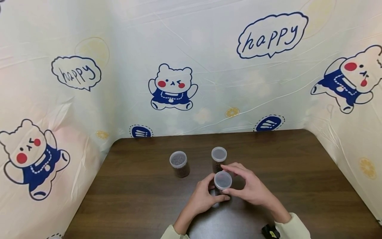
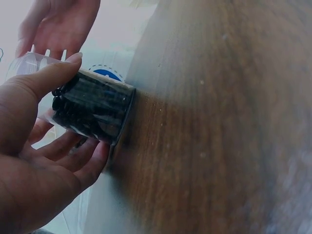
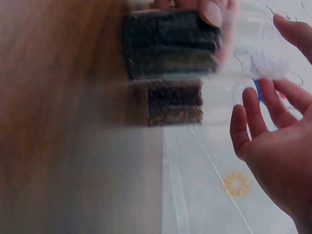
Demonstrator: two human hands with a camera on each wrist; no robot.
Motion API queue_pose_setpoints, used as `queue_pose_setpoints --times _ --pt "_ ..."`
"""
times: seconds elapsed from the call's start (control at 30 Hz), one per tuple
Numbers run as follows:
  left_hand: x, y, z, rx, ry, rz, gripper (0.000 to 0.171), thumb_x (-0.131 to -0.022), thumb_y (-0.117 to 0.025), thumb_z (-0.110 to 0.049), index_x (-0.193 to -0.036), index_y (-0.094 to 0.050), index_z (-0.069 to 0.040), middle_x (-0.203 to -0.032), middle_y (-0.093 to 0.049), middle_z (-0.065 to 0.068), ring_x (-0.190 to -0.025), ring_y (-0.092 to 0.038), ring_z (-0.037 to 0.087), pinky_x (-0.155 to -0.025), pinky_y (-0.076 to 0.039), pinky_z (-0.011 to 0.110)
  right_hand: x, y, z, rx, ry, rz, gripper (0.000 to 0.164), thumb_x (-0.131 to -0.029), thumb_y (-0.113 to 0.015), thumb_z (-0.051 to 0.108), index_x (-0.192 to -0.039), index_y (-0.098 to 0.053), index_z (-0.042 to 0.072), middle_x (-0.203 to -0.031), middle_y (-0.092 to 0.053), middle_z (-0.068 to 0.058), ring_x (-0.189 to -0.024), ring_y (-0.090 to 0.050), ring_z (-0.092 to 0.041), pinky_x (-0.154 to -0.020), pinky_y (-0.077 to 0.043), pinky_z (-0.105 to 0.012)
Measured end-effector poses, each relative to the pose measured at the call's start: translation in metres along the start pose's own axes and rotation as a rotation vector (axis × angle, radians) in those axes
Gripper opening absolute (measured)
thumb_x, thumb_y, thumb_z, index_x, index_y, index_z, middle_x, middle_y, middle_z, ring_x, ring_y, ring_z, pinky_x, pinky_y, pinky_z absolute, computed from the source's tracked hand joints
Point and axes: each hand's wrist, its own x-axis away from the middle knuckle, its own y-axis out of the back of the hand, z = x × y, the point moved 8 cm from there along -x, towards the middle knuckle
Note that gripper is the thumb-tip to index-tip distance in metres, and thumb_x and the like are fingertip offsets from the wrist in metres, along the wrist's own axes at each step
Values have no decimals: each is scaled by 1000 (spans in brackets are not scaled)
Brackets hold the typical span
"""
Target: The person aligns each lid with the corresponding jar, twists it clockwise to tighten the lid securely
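Note:
My left hand (image 1: 201, 196) grips a clear plastic jar (image 2: 92, 105) low on its body, thumb on one side and fingers round the other. Dark pieces fill the jar's lower part, and its pale translucent lid (image 1: 223, 180) is on. My right hand (image 1: 253, 187) is spread loosely about the lid, the thumb right at its near edge and the index finger reaching past its far side. In the right wrist view its fingers (image 3: 251, 114) are apart and lightly bent. Just behind stands a second lidded jar (image 1: 219, 154) with dark grains (image 3: 174, 102), partly covered by the right fingertips.
A third lidded jar (image 1: 180, 165) with dark contents stands to the left on the brown wooden table (image 1: 131, 199). Behind and at both sides hangs a pale cloth (image 1: 125, 86) with cartoon bears. A black device (image 1: 270, 231) sits at the right sleeve.

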Motion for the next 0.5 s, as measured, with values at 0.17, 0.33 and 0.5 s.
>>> queue_pose_setpoints --times 0.17,0.33,0.5 --pt "1 1 0 -40 5 -2 56 -81 -93 -27 -130 -65 -27 -122 -75 -3 -114 -70 7 -99 -57 24 -1 -6 -1 28 -12 -54 60 -80 -93 23 -134 -67 16 -124 -63 5 -109 -61 -7 -94 -53 -29" --pt "1 1 0 -41 1 -6 54 -81 -93 -25 -127 -66 -25 -118 -76 -2 -111 -71 7 -98 -58 24 0 -3 -1 43 -27 -51 67 -79 -95 28 -137 -62 23 -127 -63 4 -108 -60 -7 -93 -54 -33" --pt "0 1 0 -15 1 -2 54 -79 -94 -26 -126 -66 -27 -116 -76 -4 -108 -69 4 -99 -57 25 1 3 0 10 -16 6 71 -85 -90 23 -148 -56 22 -141 -63 -1 -121 -59 -15 -100 -52 -30"
